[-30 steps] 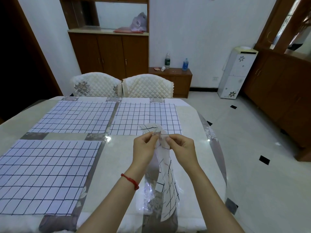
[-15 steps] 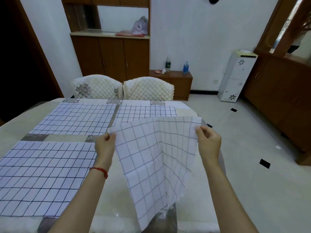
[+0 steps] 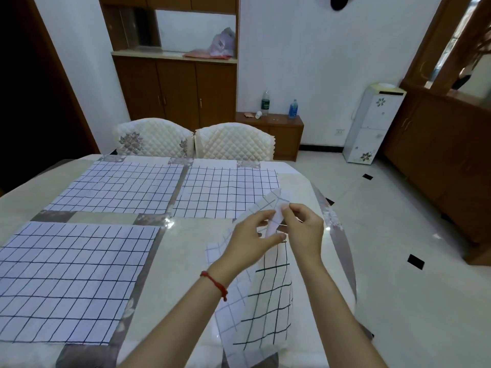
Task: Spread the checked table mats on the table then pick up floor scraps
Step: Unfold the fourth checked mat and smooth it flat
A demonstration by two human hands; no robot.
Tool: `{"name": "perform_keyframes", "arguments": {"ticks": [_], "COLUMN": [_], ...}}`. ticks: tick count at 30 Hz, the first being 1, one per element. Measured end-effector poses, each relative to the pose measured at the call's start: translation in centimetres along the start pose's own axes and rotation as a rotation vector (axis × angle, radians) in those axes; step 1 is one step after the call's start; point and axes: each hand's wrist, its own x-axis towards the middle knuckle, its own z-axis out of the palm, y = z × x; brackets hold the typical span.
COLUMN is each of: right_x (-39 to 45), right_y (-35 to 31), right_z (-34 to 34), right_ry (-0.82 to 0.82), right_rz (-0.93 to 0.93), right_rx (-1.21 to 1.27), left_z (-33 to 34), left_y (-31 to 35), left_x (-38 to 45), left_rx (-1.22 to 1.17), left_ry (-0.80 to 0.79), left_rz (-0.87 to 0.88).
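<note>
I see both hands together above the worktop's (image 3: 172,274) near right part, pinching the top edge of a folded checked mat (image 3: 265,309). The left hand (image 3: 249,243) and right hand (image 3: 305,232) hold it nearly touching, and the mat hangs down to the worktop. 3 checked mats (image 3: 69,280) lie flat on the worktop.

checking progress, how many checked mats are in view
4: far left mat, far right mat, near left mat lie flat on the table; a fourth mat hangs bunched in both hands.
</note>
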Motion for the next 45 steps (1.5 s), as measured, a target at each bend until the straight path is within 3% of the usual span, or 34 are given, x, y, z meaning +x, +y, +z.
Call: {"name": "perform_keyframes", "arguments": {"ticks": [9, 13, 20, 30, 38, 45], "right_x": [-0.2, 0.1, 0.9, 1.7, 4.0, 5.7], "right_y": [0.2, 1.0, 3.3, 5.0, 3.0, 1.2], "right_z": [-0.3, -0.9, -2.9, -4.6, -3.5, -2.4], "right_ry": [-0.045, -0.023, 0.028, -0.158, -0.285, -0.374], "right_rz": [0.029, 0.011, 0.12, 0.216, 0.091, 0.042], "right_rx": [0.102, 0.082, 0.02, 0.076, 0.147, 0.127], "left_z": [0.3, -1.0, -3.8, -8.2, -11.2, -12.6], "left_y": [0.2, 0.1, 2.9, 12.2, 16.7, 17.3], "left_x": [1.4, 2.6, 5.0, 6.8, 7.2, 6.5], "left_rx": [0.189, 0.224, 0.28, 0.484, 0.661, 0.585], "left_ry": [0.174, 0.171, 0.007, -0.299, -0.363, -0.352], "left_rz": [0.08, 0.108, 0.154, 0.26, 0.382, 0.418]}}
